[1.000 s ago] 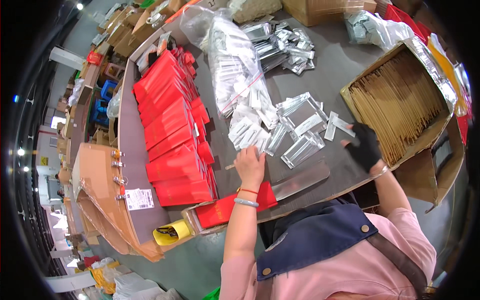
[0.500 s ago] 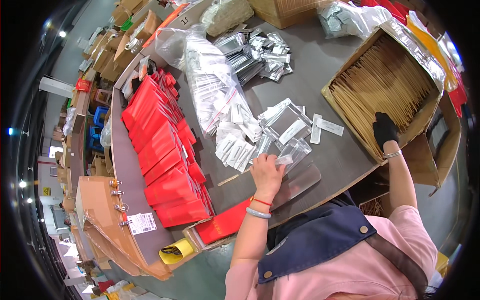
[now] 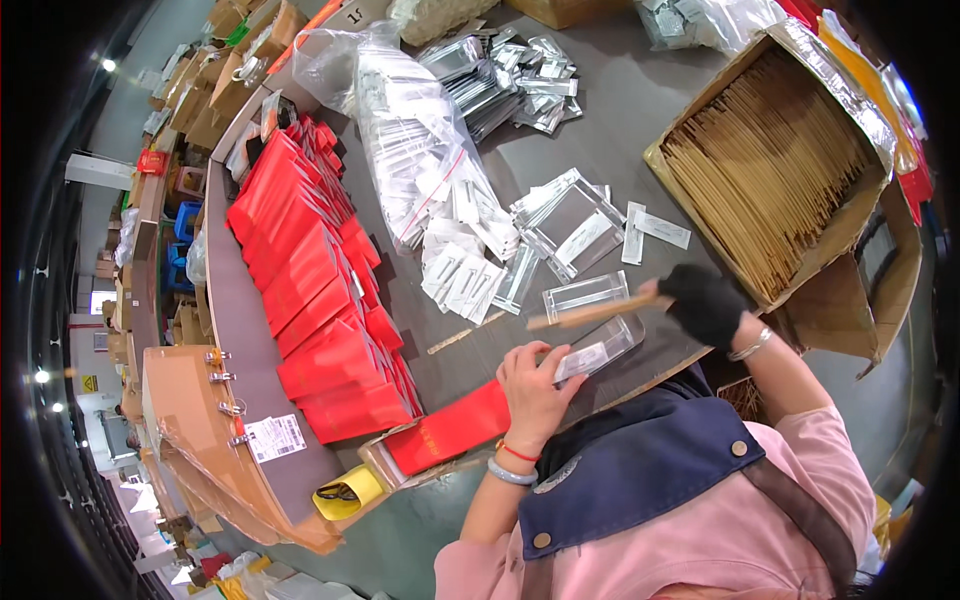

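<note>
My bare left hand (image 3: 532, 395) pinches a small white packet (image 3: 583, 361) between thumb and fingers, near the table's front edge. The packet lies on or in a clear plastic sleeve (image 3: 625, 338); which of the two, I cannot tell. My right hand (image 3: 704, 304), in a black glove, grips one end of a flat brown strip (image 3: 600, 310), blurred by motion. The strip reaches left above the sleeve and crosses in front of a clear plastic case (image 3: 585, 290). A red packet (image 3: 450, 430) lies flat just left of my left hand.
An open carton (image 3: 770, 170) of tightly packed brown strips stands at right. Overlapping red packets (image 3: 310, 270) run along the left side. Behind my hands are a plastic bag (image 3: 410, 140) of white packets, loose packets (image 3: 465, 280), silvery clear cases (image 3: 500, 85) and a yellow holder (image 3: 348, 492).
My right hand has come out of the carton, moving left with a brown strip. My left hand has drawn the white packet slightly nearer. The view has shifted a little.
</note>
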Tool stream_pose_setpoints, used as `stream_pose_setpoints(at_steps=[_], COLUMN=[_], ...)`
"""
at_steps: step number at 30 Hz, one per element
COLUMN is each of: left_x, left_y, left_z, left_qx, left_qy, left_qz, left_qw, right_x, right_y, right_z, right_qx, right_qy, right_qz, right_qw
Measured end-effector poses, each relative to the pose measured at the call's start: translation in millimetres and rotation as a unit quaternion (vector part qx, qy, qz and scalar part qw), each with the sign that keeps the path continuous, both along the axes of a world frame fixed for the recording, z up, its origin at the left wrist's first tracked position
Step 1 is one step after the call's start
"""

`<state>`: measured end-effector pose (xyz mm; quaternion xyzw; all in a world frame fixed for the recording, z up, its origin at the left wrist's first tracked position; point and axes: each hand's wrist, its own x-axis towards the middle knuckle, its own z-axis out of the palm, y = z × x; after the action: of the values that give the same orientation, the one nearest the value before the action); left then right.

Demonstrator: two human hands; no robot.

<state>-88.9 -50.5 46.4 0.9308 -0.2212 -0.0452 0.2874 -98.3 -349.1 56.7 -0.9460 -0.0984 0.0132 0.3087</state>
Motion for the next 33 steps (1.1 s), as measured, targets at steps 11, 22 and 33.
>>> stream_pose_setpoints(at_steps=[11,22,33], left_x=[-19,-3,65], left_y=[25,5,71], left_z=[-10,-15,73], left_qx=[0.021,0.016,0.126], left_qy=[-0.007,-0.021,-0.076], left_qz=[-0.001,-0.038,-0.163], left_qw=[1.000,0.999,0.976], right_x=[0,-3,7], right_y=[65,125,66], right_z=[-47,-52,-5], right_qx=[-0.017,0.243,-0.107], right_qy=[0.001,0.064,-0.056], right_qz=[0.161,0.033,0.058], right_qw=[0.987,0.967,0.991])
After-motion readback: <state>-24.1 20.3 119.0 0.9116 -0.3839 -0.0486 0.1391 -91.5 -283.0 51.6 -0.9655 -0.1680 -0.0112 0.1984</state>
